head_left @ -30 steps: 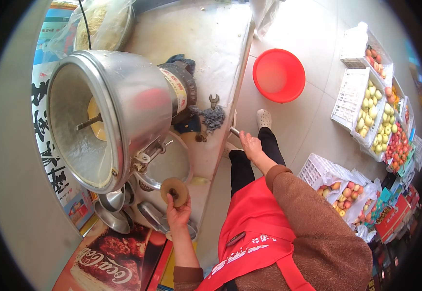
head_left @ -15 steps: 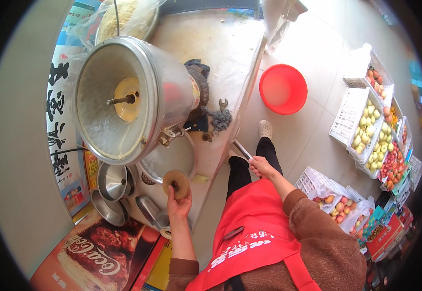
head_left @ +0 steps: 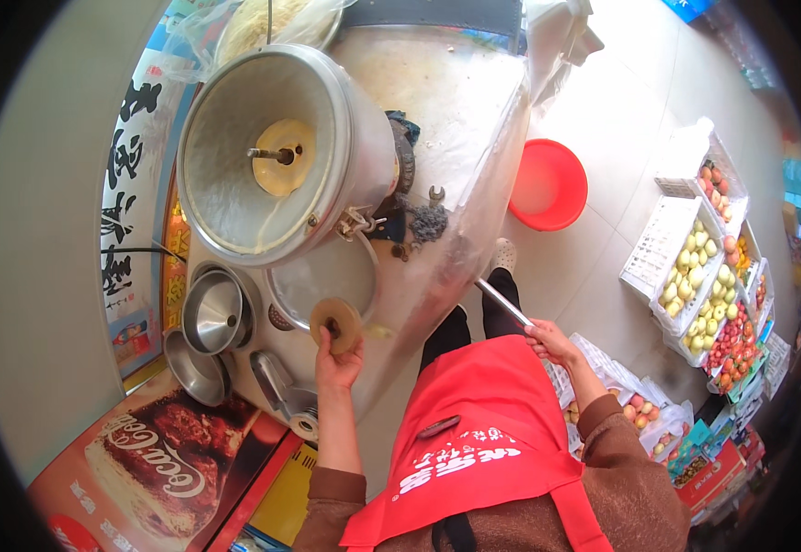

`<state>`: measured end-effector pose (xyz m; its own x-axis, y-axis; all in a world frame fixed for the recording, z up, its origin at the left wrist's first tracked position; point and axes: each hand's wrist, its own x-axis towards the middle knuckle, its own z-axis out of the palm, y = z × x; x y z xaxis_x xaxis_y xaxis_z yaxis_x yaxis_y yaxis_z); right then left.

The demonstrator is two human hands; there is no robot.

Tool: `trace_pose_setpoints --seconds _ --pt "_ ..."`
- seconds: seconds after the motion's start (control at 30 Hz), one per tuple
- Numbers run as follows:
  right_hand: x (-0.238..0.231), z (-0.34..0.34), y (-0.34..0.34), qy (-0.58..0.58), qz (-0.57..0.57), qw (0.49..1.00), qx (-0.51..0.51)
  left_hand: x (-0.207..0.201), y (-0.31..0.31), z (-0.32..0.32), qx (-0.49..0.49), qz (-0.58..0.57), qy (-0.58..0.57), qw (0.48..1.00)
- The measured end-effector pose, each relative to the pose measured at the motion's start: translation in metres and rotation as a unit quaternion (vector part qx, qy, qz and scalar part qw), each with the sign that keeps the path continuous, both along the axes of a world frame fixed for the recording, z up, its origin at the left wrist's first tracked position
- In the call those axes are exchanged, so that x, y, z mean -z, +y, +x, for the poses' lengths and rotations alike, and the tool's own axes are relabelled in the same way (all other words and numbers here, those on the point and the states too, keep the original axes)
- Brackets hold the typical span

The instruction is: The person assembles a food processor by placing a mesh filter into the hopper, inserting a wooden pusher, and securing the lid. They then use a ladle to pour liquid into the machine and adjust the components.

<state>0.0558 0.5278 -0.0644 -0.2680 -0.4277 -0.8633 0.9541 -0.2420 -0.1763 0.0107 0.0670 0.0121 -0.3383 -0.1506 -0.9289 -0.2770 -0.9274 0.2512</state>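
Observation:
My left hand (head_left: 338,363) grips the rim of a tan grinding wheel (head_left: 350,320) with a hole in its middle, over the near part of the table. My right hand (head_left: 552,341) is closed round a silver metal rod (head_left: 503,302) beyond the table's right edge; the rod's far end is blurred. Beyond the left hand a large metal grinder (head_left: 221,225) stands with its wide drum open, showing a shaft (head_left: 270,155) through a yellowish disc (head_left: 295,179). A round metal pan or lid (head_left: 327,276) lies beneath the drum.
Beside the grinder lie a small wrench (head_left: 436,194) and a grey scouring pad (head_left: 427,223). Steel bowls (head_left: 200,368), a funnel (head_left: 215,313) and a scoop (head_left: 272,375) sit at left. A red bucket (head_left: 548,189) stands on the floor; fruit crates (head_left: 653,239) line the right.
The right hand and rod have moved right and slightly nearer, away from the table edge. My left hand keeps the grinding wheel almost in place. The view has shifted slightly.

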Motion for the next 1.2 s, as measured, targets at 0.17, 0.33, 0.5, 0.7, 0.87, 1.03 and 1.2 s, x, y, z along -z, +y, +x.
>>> trace_pose_setpoints --seconds 0.17,0.33,0.5,0.7,0.87,1.03,1.2 --pt "-0.022 0.020 0.032 0.002 -0.019 0.999 0.047 0.009 -0.005 0.003 -0.008 -0.006 0.004 1.000" --pt "-0.046 0.026 0.063 0.011 0.106 0.994 0.034 0.021 -0.010 0.005 -0.057 0.007 0.014 0.998" --pt "-0.094 0.011 0.078 0.066 0.156 0.985 0.029 0.035 -0.020 0.005 -0.096 -0.008 0.013 0.995" --pt "-0.166 -0.023 0.051 0.162 0.185 0.969 -0.038 0.075 -0.034 -0.012 -0.156 -0.018 0.008 0.988" --pt "-0.198 -0.043 -0.011 0.209 0.123 0.968 -0.064 0.106 -0.038 -0.037 -0.181 -0.023 0.000 0.983" --pt "-0.219 -0.052 -0.095 0.287 0.153 0.930 -0.171 0.129 -0.041 -0.057 -0.205 -0.020 -0.022 0.978" --pt "-0.223 -0.049 -0.170 0.551 0.260 0.725 -0.322 0.154 -0.056 -0.070 -0.177 0.100 0.114 0.972"
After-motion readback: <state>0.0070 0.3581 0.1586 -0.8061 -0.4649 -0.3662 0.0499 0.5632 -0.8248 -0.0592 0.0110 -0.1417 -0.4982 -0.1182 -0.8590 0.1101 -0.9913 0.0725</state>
